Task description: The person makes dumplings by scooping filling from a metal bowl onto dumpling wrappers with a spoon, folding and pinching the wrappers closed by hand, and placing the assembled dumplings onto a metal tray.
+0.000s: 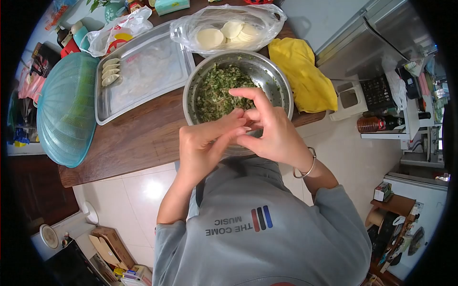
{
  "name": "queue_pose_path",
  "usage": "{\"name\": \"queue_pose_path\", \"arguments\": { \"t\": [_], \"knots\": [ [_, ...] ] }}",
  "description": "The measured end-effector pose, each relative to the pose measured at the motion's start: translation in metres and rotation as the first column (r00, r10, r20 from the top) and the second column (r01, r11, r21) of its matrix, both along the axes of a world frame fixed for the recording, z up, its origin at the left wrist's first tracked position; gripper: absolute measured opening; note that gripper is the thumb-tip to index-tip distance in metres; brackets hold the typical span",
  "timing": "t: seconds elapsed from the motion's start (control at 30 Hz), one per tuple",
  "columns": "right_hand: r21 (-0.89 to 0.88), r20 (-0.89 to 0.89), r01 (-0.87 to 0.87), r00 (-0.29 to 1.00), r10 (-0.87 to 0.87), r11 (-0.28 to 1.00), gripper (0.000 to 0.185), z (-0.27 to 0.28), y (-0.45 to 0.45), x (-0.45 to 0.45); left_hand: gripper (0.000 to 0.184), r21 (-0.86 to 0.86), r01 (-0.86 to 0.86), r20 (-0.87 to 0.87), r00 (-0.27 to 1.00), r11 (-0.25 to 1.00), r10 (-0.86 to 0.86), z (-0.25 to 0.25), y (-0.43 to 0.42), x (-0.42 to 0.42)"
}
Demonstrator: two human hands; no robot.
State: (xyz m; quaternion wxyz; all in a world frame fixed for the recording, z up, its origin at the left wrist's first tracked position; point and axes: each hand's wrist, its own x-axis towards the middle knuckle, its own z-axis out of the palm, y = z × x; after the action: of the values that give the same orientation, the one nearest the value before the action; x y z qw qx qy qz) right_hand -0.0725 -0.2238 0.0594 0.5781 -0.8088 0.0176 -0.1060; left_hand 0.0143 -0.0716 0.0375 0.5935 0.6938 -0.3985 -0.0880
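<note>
My left hand (202, 140) and my right hand (272, 131) meet above the near side of a steel mixing bowl (284, 90). Both are closed, thumbs and fingertips pinched together; what sits between them is hidden by the fingers. My right index finger is raised and curved. Chopped green filling (222, 83) lies in the bowl below. Behind the bowl, round dumpling wrappers (210, 38) rest in a clear plastic bag (183, 31). A metal tray (148, 64) to the left carries several folded dumplings (110, 71) in a row at its left side.
A teal mesh food cover (67, 109) stands at the wooden table's (138, 138) left end. The yellow cloth (300, 71) hangs over the right edge. A white plastic bag (121, 28) and a tissue pack (171, 5) sit farther back. To the right is a shelf with bottles (379, 124).
</note>
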Motion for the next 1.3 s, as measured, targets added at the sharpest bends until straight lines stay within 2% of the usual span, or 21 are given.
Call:
{"name": "queue_pose_path", "arguments": {
  "t": [0.17, 0.2, 0.33, 0.4, 0.5, 0.57, 0.63, 0.7, 0.73, 0.77, 0.83, 0.87, 0.9, 0.97, 1.0, 1.1, 1.13, 1.17, 1.23, 1.27, 1.3],
  "knots": [
    [0.137, -0.128, 0.002, 0.992, 0.016, 0.991, 0.076, 0.005, 0.000, -0.001, 0.016, -0.004, -0.032, 0.052, 0.998, 0.999, 0.032, -0.004, 0.001, -0.001],
    [0.156, -0.147, 0.009, 0.989, 0.015, 0.988, 0.077, 0.004, 0.000, -0.001, 0.015, 0.030, 0.001, -0.002, 1.000, 1.000, -0.001, -0.001, 0.001, 0.000],
    [0.112, -0.103, 0.003, 0.995, 0.009, 0.994, 0.078, -0.001, -0.001, 0.000, 0.013, 0.043, 0.048, -0.092, 0.995, 0.998, -0.044, 0.005, -0.003, 0.000],
    [0.029, -0.080, 0.011, 0.997, -0.009, 1.000, 0.078, 0.002, 0.000, 0.000, 0.013, 0.039, 0.064, -0.081, 0.995, 0.997, -0.061, 0.003, -0.004, 0.002],
    [-0.002, -0.087, 0.002, 0.996, -0.002, 1.000, 0.080, -0.001, 0.004, 0.001, 0.014, 0.077, 0.062, -0.073, 0.996, 0.995, -0.056, 0.000, -0.003, 0.000],
    [0.049, -0.122, 0.000, 0.993, 0.006, 0.999, 0.082, 0.005, 0.005, 0.001, 0.014, 0.117, 0.040, -0.076, 0.997, 0.992, -0.031, 0.000, 0.000, 0.002],
    [0.091, -0.155, -0.005, 0.988, 0.019, 0.996, 0.083, 0.008, 0.004, 0.004, 0.027, -0.017, 0.132, -0.314, 0.940, 0.991, -0.130, 0.001, 0.005, 0.010],
    [0.286, -0.181, 0.002, 0.982, 0.052, 0.958, 0.084, 0.005, 0.001, 0.010, 0.046, -0.363, -0.062, -0.425, 0.899, 0.930, -0.106, -0.003, -0.001, 0.009],
    [0.348, -0.149, 0.021, 0.988, 0.033, 0.937, 0.071, 0.006, 0.002, 0.013, 0.061, -0.402, -0.072, -0.472, 0.871, 0.913, -0.139, -0.010, 0.007, 0.016],
    [0.339, -0.140, 0.009, 0.989, 0.041, 0.941, 0.071, 0.006, 0.004, 0.017, 0.061, -0.412, -0.077, -0.463, 0.876, 0.908, -0.135, -0.013, 0.011, 0.018],
    [0.448, -0.043, 0.039, 0.999, -0.022, 0.893, 0.053, 0.005, 0.007, 0.026, 0.045, -0.389, -0.109, -0.564, 0.814, 0.915, -0.143, -0.019, 0.024, 0.018],
    [0.470, -0.054, 0.036, 0.998, -0.012, 0.882, 0.038, 0.007, 0.008, 0.029, 0.041, -0.248, -0.156, -0.539, 0.842, 0.956, -0.002, -0.027, 0.029, 0.016],
    [0.460, -0.047, 0.016, 0.999, 0.006, 0.888, 0.038, 0.009, 0.010, 0.032, 0.033, -0.276, -0.238, -0.600, 0.799, 0.931, 0.026, -0.027, 0.028, 0.011],
    [0.419, -0.092, 0.016, 0.995, 0.025, 0.908, 0.035, 0.013, 0.015, 0.039, 0.029, -0.251, -0.305, -0.638, 0.765, 0.919, 0.080, -0.024, 0.032, 0.009],
    [0.355, -0.089, 0.002, 0.996, 0.031, 0.935, 0.029, 0.015, 0.019, 0.042, 0.026, -0.293, -0.333, -0.651, 0.756, 0.896, 0.068, -0.023, 0.033, 0.010],
    [0.247, -0.125, -0.011, 0.991, 0.043, 0.969, 0.027, 0.019, 0.031, 0.053, 0.025, -0.338, -0.332, -0.591, 0.803, 0.881, 0.075, -0.026, 0.047, 0.020],
    [0.131, -0.100, -0.030, 0.994, 0.044, 0.991, 0.023, 0.018, 0.034, 0.057, 0.023, -0.362, -0.339, -0.549, 0.830, 0.868, 0.096, -0.026, 0.052, 0.024],
    [0.117, -0.101, -0.062, 0.992, 0.074, 0.991, 0.023, 0.020, 0.034, 0.063, 0.023, -0.374, -0.367, -0.550, 0.827, 0.852, 0.115, -0.026, 0.058, 0.026],
    [-0.260, -0.027, -0.209, 0.977, 0.209, 0.943, 0.021, 0.024, 0.037, 0.078, 0.021, -0.246, -0.391, -0.451, 0.856, 0.887, 0.252, -0.026, 0.072, 0.032],
    [-0.332, 0.041, -0.223, 0.967, 0.250, 0.917, 0.020, 0.025, 0.043, 0.087, 0.019, -0.285, -0.426, -0.381, 0.872, 0.859, 0.307, -0.028, 0.076, 0.035],
    [-0.343, 0.038, -0.251, 0.959, 0.281, 0.905, 0.020, 0.027, 0.048, 0.096, 0.019, -0.295, -0.452, -0.384, 0.863, 0.842, 0.329, -0.030, 0.083, 0.039]
  ]
}}
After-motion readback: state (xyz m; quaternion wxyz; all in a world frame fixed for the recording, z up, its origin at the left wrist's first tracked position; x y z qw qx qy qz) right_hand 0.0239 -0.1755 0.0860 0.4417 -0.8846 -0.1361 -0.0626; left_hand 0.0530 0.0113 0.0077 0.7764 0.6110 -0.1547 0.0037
